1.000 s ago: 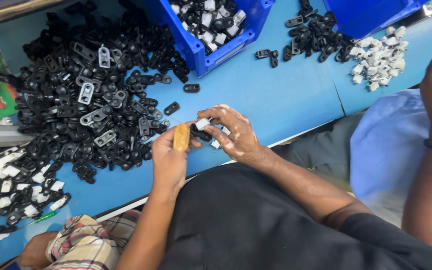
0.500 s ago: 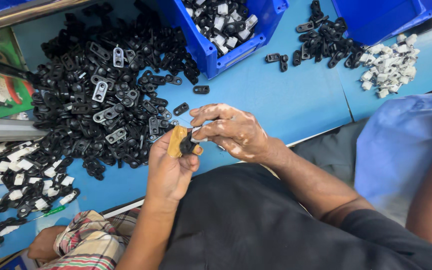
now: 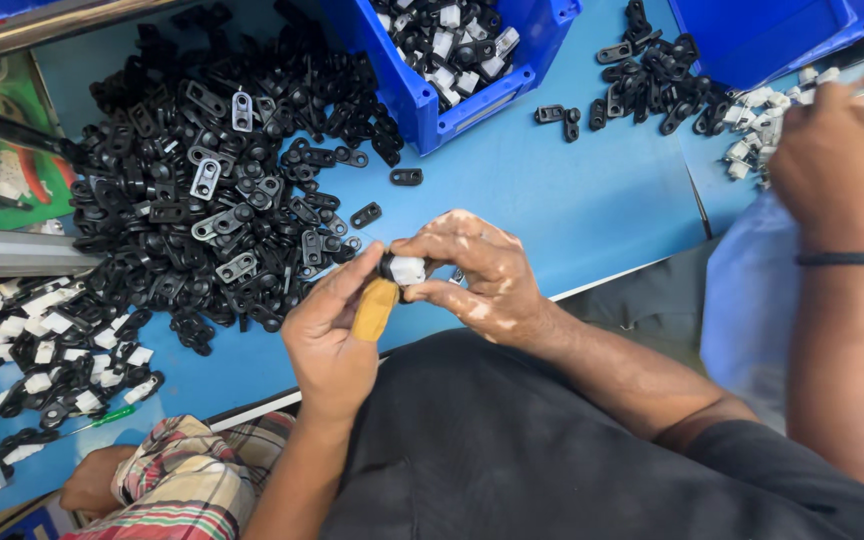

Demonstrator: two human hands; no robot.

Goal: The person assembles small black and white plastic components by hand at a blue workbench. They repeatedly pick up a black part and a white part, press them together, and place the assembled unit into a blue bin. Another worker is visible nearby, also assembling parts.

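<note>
At the near edge of the blue tabletop (image 3: 572, 200), we hold our work close to the body, just above our dark shirt, where both hands can brace against each other. Our left hand (image 3: 337, 335) wraps a tan wooden handle (image 3: 374, 308), thumb and forefinger closed around it and its tip aimed at the small part, apparently to press or seat something. Our right hand (image 3: 477, 272) curls in from the other side, fingertips pinching a small white-and-black clip piece (image 3: 404, 268) so it stays steady against the tool; wrist bent inward, forearm angled across our lap.

Beyond the hands, a broad heap of black plastic clips (image 3: 222, 190) lies within easy reach, with a smaller spread of black-and-white pieces (image 3: 52, 350) to the left. Farther back, a blue bin (image 3: 422, 95) holds mixed black and white parts, and another small heap of clips (image 3: 652, 75) sits beside a second blue bin (image 3: 752, 40). At right, a co-worker's hand (image 3: 837, 160) works over white pieces (image 3: 757, 125).
</note>
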